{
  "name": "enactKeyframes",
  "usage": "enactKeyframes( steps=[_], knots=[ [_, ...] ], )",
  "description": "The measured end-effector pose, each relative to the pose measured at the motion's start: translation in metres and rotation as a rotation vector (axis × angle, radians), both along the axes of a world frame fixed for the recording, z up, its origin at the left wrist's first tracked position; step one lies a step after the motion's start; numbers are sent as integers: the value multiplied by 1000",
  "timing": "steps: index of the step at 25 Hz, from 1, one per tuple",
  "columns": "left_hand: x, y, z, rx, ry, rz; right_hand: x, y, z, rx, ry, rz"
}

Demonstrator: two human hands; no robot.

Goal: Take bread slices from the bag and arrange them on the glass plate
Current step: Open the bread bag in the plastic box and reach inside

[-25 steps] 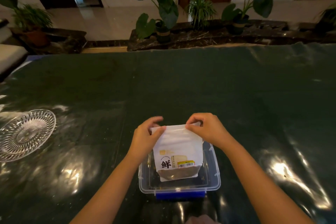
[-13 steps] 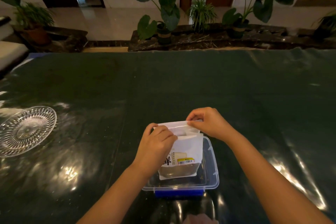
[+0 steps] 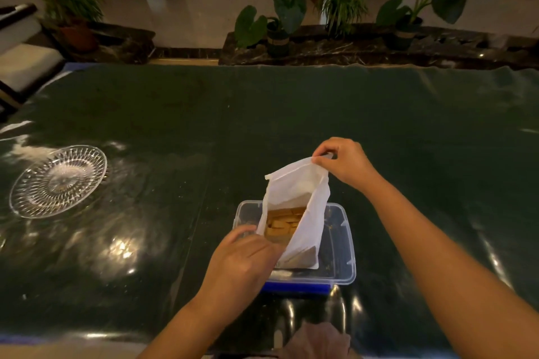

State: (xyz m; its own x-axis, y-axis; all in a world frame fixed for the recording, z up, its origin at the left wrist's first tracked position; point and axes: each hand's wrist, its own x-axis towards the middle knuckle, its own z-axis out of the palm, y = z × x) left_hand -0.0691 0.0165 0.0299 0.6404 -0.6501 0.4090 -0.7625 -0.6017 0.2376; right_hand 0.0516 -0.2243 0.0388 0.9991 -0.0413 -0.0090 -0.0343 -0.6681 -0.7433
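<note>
The white bag point(image 3: 294, 213), sealed and held flat at both top corners a second ago, now gapes open, its mouth pulled wide so the tan bread slices point(image 3: 282, 223) show inside. It stands in a clear plastic box point(image 3: 341, 245) with a blue clip on the dark green table point(image 3: 262, 114). The right hand point(image 3: 344, 162) pinches the far top edge high; the left hand point(image 3: 242, 262) grips the near edge, fingers curled shut on it. The glass plate point(image 3: 58, 181) sits bare, well apart to the left. Potted plants point(image 3: 280, 9) line the floor beyond.

Bag point(image 3: 303, 213) in tub point(image 3: 338, 242); plate point(image 3: 58, 181) well left, on table point(image 3: 291, 111).
</note>
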Motion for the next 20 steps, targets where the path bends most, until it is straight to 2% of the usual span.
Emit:
enactKeyframes(
  steps=[2, 3, 5, 6, 7, 9, 10, 12, 15, 17, 20],
  knots=[
    [1, -1, 4, -16, 8, 16, -5, 6, 5, -52, -1, -30],
    [2, -2, 6, -29, 15, 17, -11, 9, 10, -115, -70, 1],
    [3, -4, 8, -40, 36, 12, -33, 16, 20, -183, -227, 204],
    [3, -5, 8, -40, 44, 11, -46, 21, 26, -201, -232, 350],
    [4, -6, 8, -37, 50, 14, -58, 25, 32, -263, -178, 494],
    [4, -7, 8, -17, 65, 18, -67, 26, 37, -519, -63, 684],
    [4, -8, 8, -3, 78, 19, -66, 23, 39, -633, -35, 713],
    [3, -9, 9, -42, 145, 63, -62, 14, 40, -721, 29, 689],
    [15, -14, 20, -221, 227, 389, -65, 3, 34, -738, 42, 679],
    [40, -24, 28, -58, 234, 631, -68, 2, 32, -763, 35, 676],
    [70, -49, 30, 275, 361, 751, -68, 4, 34, -784, 32, 676]
  ],
)
